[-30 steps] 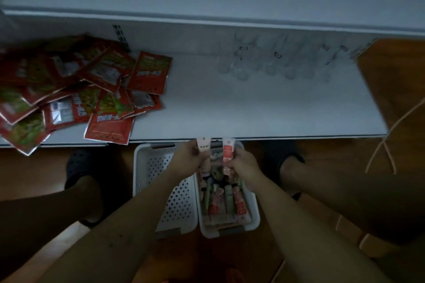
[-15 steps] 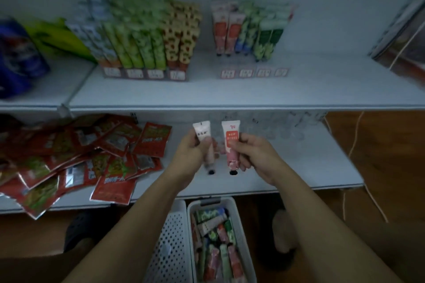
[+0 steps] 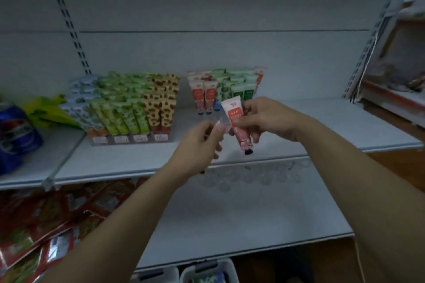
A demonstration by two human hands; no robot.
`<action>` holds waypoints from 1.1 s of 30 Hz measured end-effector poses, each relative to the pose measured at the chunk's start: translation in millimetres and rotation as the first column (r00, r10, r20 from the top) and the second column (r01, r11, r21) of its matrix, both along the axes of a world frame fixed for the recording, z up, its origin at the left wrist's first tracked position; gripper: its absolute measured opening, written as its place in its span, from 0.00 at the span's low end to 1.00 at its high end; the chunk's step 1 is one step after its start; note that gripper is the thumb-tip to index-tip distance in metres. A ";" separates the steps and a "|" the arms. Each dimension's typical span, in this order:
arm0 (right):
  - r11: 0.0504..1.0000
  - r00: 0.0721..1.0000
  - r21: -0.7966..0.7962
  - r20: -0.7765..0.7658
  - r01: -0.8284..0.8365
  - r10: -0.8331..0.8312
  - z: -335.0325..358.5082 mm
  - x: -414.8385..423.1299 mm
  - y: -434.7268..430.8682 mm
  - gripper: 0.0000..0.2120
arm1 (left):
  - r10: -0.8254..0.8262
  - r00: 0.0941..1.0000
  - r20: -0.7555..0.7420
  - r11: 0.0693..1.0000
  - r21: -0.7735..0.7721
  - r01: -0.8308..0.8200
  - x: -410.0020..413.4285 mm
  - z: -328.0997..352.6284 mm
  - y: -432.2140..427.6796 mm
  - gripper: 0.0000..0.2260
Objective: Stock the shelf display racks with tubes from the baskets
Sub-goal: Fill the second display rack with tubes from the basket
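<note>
Right hand: the right hand [image 3: 268,119] is clamped on a pink tube [image 3: 236,122], thumb and fingers around its middle.
Pink tube: held in the air in front of the upper shelf [image 3: 333,126], flat crimped end up, black cap down, leaning a little to the left at the top.
Left hand: the left hand [image 3: 202,142] has its fingers curled round a second tube [image 3: 221,122], which is smeared by motion blur; its colour cannot be told.
Hands together: close side by side, the two tubes nearly meeting; whether they touch cannot be told.
Right rack: the right rack [image 3: 220,89] stands on the upper shelf just behind the hands, with red tubes on its left and green ones on its right.
Left rack: the left rack [image 3: 128,108] sits beside it, packed with blue, green and yellow tubes.
Lower shelf: the lower shelf [image 3: 253,218] carries a clear rack [image 3: 253,174] at the back and red packets [image 3: 46,225] heaped on the left.
Far left: a blue bag [image 3: 13,135] and a yellow-green bag [image 3: 46,110].
Baskets: the right basket [image 3: 227,267] and left basket [image 3: 158,274] show only their rims at the bottom edge, under the lower shelf.
</note>
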State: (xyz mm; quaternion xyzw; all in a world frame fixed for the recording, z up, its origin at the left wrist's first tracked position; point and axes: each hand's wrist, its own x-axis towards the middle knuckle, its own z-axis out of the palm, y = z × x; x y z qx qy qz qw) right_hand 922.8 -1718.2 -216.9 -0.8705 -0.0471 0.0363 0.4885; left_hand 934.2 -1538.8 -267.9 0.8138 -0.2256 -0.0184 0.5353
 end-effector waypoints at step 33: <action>0.819 0.750 0.454 0.387 0.351 -0.536 -19.4 134.9 -140.0 0.04 | -0.101 0.769 0.631 0.874 0.426 -0.235 152.5 93.2 -182.0 0.06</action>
